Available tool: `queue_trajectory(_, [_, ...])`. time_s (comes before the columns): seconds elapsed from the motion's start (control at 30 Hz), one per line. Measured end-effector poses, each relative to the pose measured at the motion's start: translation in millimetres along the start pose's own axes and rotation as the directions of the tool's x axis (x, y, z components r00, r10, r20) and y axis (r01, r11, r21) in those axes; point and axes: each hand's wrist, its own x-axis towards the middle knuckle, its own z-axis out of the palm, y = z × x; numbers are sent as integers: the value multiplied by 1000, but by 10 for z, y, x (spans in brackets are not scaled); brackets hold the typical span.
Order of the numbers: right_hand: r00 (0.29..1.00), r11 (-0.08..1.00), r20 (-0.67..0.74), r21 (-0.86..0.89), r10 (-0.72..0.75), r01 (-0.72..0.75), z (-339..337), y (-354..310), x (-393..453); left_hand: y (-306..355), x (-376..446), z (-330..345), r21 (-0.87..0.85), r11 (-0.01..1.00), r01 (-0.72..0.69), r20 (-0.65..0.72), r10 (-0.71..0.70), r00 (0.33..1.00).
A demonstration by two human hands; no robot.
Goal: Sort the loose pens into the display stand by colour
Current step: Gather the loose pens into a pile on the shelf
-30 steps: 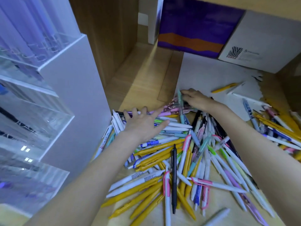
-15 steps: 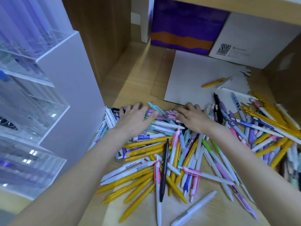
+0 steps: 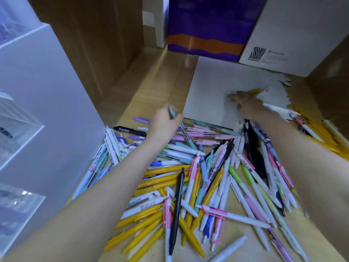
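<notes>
Wooden flooring (image 3: 151,76) runs from the near edge up to the twelve o'clock wall of boxes: a purple and orange box (image 3: 207,25) and, at one o'clock, a white carton (image 3: 294,35) with a zebra mark. At nine o'clock stands the display stand (image 3: 47,91), its white side panel facing the pens and its clear compartments stepping off the left edge. A pale sheet of card (image 3: 211,87) lies flat on the floor just past centre, toward one o'clock. The heap of loose pens (image 3: 198,176) fills the middle and six o'clock area, touching the card's near edge, with yellow, white, pink, teal and black barrels crossing one another; more yellow ones trail off at three o'clock. One black pen (image 3: 176,207) lies on top of the heap, pointing roughly from twelve to six. The left hand (image 3: 163,122), at the heap's far side, is curled round a teal pen (image 3: 181,127) whose end pokes up past the knuckles. The right hand (image 3: 247,103) reaches over the card toward one o'clock, blurred, fingers down on a yellow pen (image 3: 255,91); whether it grips that pen I cannot tell.
</notes>
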Motion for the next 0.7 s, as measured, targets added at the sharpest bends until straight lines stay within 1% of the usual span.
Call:
queue_trajectory(0.03, [1000,999,-14,-29,20,-20,16,33,48,-2,14,31,72,997,2,6,-3,1000])
queue_trajectory(0.1, [995,995,-96,-94,27,-36,-24,62,42,-46,27,75,263,965,-12,54,-2,999])
queue_trajectory(0.13, [991,992,-131,-120,22,-37,-70,61,-9,-69,43,85,389,921,-28,61,5,998])
queue_trajectory(0.2, [984,992,-178,-126,-19,-4,-140,59,-177,-118,55,74,602,797,-52,101,-11,995])
queue_trajectory(0.23, [981,994,-193,-111,-29,7,-145,59,-294,-137,52,52,660,748,-65,136,-34,990])
queue_trajectory(0.27, [979,997,-204,-75,-10,-5,-143,66,-427,-147,41,24,689,720,-76,166,-56,984])
queue_trajectory(0.33, [982,999,-187,12,34,-32,-110,90,-669,-171,27,-24,707,702,-87,192,-72,979])
queue_trajectory(0.43, [988,998,-142,39,58,-53,-57,120,-928,-143,-31,-56,750,656,-85,169,-66,983])
queue_trajectory(0.47, [989,996,-128,42,79,-74,-47,117,-991,-126,-51,-35,756,649,-81,143,-44,989])
queue_trajectory(0.53, [988,993,-111,68,108,-101,-46,79,-1104,-46,-94,71,727,677,-116,109,54,993])
queue_trajectory(0.57, [989,991,-101,87,107,-98,-49,38,-1160,19,-114,158,694,701,-164,128,104,986])
queue_trajectory(0.6, [993,991,-81,105,89,-80,-61,-3,-1211,97,-135,266,656,719,-229,180,145,973])
queue_trajectory(0.67, [999,988,-43,153,2,4,-99,-65,-1322,276,-193,509,567,743,-355,326,194,925])
queue_trajectory(0.7, [998,978,-47,204,-42,51,-120,-73,-1384,354,-221,621,527,754,-391,384,200,902])
